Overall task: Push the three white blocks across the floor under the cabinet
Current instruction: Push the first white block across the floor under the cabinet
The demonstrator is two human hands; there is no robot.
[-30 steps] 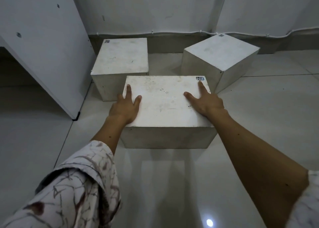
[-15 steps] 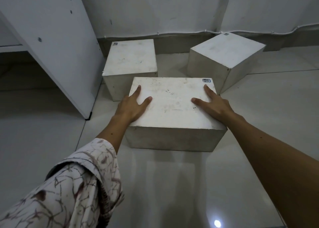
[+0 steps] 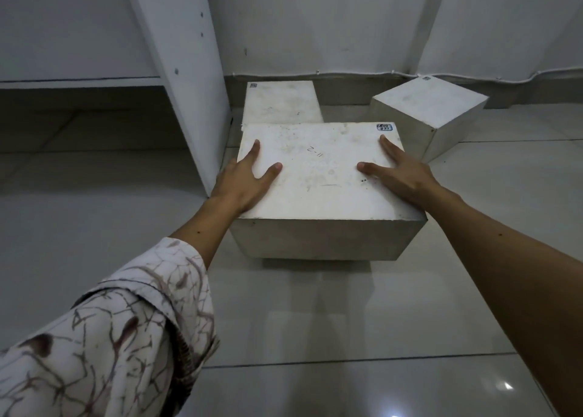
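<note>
Three white blocks stand on the tiled floor. The near white block (image 3: 318,177) is wide, with "11-2" written on top and a label at its far right corner. My left hand (image 3: 243,183) grips its left edge and my right hand (image 3: 400,173) grips its right edge, thumbs lying on top. A second block (image 3: 280,104) sits right behind it, partly hidden. The third block (image 3: 432,101) stands apart at the back right, turned at an angle. The white cabinet's side panel (image 3: 189,85) rises just left of the near block.
A dark gap under the cabinet (image 3: 79,120) opens to the left of the panel. The wall behind carries a thin cable (image 3: 347,74) above the skirting. Glossy floor tiles (image 3: 315,322) stretch toward me and to the right.
The near block now sits closer to the cabinet panel and covers the front of the block behind it. Both hands keep the same hold. The view has shifted left, showing more of the cabinet.
</note>
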